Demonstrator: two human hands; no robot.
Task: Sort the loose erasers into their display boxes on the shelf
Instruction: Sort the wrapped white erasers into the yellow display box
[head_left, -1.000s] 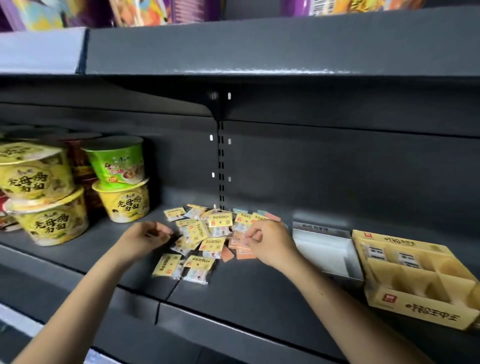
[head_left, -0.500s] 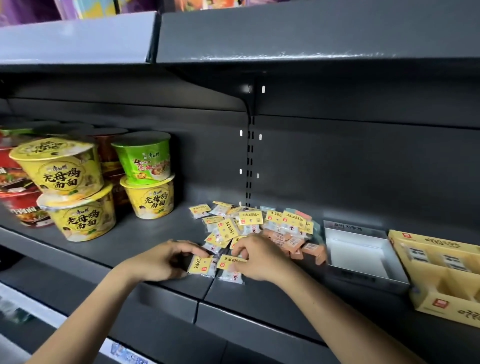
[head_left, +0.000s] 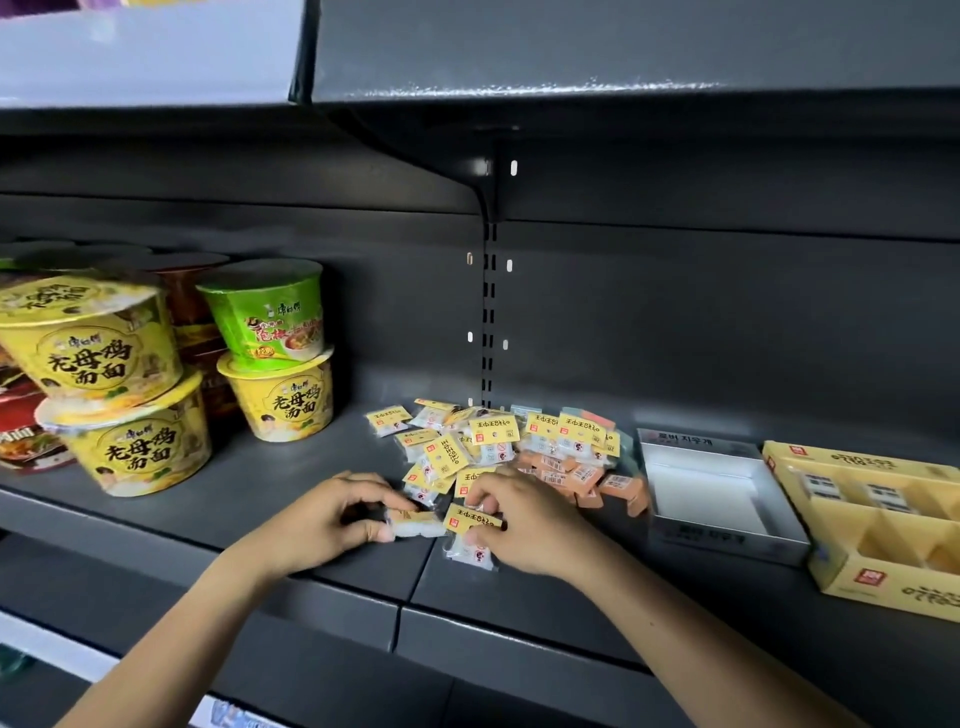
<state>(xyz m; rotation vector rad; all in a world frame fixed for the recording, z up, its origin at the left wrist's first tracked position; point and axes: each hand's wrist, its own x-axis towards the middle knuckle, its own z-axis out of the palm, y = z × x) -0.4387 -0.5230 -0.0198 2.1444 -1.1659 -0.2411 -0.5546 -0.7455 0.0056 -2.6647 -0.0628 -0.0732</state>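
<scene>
A heap of loose erasers (head_left: 493, 441) lies mid-shelf: clear packets with yellow header cards, and orange-wrapped blocks (head_left: 582, 475) on its right side. My left hand (head_left: 332, 519) pinches a yellow-carded packet (head_left: 415, 524) at the heap's near edge. My right hand (head_left: 524, 525) grips another yellow-carded packet (head_left: 470, 535) right beside it. A white display box (head_left: 779, 540) sits right of the heap, its inside bare. Further right a yellow display box (head_left: 893, 587) with dividers holds a few erasers at its back.
Stacked instant-noodle bowls (head_left: 119, 405) in yellow, green and red fill the shelf's left end. The dark shelf (head_left: 260, 499) has a front lip below my wrists. Another shelf hangs overhead, and a slotted upright (head_left: 488, 312) runs down the back panel.
Both hands have come down to the heap's near edge and each has taken hold of a yellow-carded packet. The camera has shifted left and closer.
</scene>
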